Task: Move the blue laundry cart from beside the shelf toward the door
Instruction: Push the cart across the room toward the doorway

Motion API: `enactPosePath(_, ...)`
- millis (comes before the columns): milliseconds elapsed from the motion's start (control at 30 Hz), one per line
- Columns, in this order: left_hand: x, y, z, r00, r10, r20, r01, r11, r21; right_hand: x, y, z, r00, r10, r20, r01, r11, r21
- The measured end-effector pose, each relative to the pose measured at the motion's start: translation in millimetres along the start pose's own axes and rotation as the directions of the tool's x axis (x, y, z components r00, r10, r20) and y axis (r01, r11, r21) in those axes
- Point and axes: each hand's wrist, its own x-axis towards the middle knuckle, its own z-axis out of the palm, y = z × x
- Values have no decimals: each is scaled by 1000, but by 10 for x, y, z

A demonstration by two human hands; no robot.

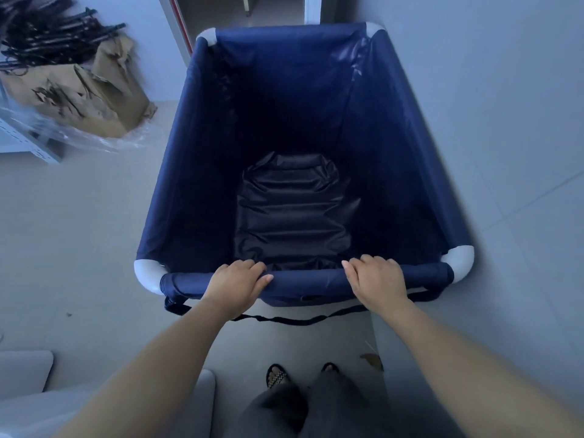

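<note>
Nearest the camera, both forearms reach forward over the feet in sandals [278, 374]. The left hand [235, 281] and right hand [376, 278] sit on the near rail [308, 279] of the cart [196, 172], well apart and about evenly either side of its middle. The fingers [252, 267] of each hand curl over the top of the rail, clamped on it, thumbs tucked out of sight.

The cart lies straight ahead of the hands, its long axis running away from the person toward the doorway [246, 11] at the top of the view. Neither hand is clearer nearer; both bear on the same rail, so a square forward push looks like the move called for. The cart's right side runs just beside the wall [505, 121], while its far left corner sits near the door frame [180, 26], so the line through the opening seems tight and a slight steer may be needed.

A strap [294, 320] hangs loose below the rail. To the left, farther off, a shelf [28, 143] carries a torn brown package [79, 96].

No brands, labels or legible writing show anywhere.
</note>
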Motion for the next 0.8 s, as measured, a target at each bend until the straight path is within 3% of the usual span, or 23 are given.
enactPosePath(167,87,-122,51,993,118,14,-119,991,66,6,15,52,996,18,-90,-17,1000,8)
enactPosePath(300,128,-209,45,985,172,11,-172,985,10,8,-7,65,987,27,-156,-25,1000,15)
enactPosePath(500,93,-201,69,979,193,-59,-193,981,9,-21,-25,92,988,40,-147,-41,999,-4)
enactPosePath(633,147,-221,-2,973,229,19,-229,973,-17,-15,-33,74,985,44,-166,-45,999,-1)
enactPosePath(800,116,-223,94,972,212,-106,-207,977,57,-27,-49,88,985,53,-163,-52,999,8)
